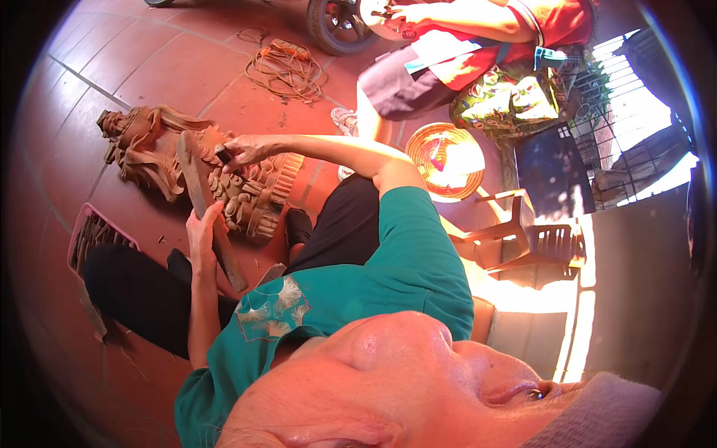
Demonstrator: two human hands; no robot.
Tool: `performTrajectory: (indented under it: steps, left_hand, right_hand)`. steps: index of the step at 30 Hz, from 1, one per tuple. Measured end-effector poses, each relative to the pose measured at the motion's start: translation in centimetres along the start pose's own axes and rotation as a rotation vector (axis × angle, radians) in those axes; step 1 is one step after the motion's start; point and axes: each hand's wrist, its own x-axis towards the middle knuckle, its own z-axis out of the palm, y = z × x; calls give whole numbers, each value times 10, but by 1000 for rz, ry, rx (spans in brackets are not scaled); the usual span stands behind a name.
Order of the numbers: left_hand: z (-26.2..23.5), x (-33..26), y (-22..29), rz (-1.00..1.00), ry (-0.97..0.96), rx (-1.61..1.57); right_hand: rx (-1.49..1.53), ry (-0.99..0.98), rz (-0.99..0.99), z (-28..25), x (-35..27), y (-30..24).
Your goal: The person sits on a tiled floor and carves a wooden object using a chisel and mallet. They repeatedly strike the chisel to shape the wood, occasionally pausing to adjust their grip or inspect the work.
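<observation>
Brown carved wooden statue is lying on the red tiled floor, probably heavy, stiff, fragile at thin edges, best held by its thick trunk, while the left hand is gripping a wooden club and the right hand is clasping a dark-ended tool.

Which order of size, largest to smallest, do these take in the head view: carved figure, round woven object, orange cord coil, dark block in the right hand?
1. Carved figure
2. Round woven object and orange cord coil: too close in width to rank
3. Dark block in the right hand
</observation>
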Motion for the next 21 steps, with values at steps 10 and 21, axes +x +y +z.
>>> performTrajectory:
  steps: [10,21]
  left_hand:
    - [-2,-6,6,44,11,-8]
    - [-4,-5,5,53,1,-30]
  right_hand:
    - [-36,-17,-5,-1,1,-16]
    - [-12,-20,-20,-2,5,-19]
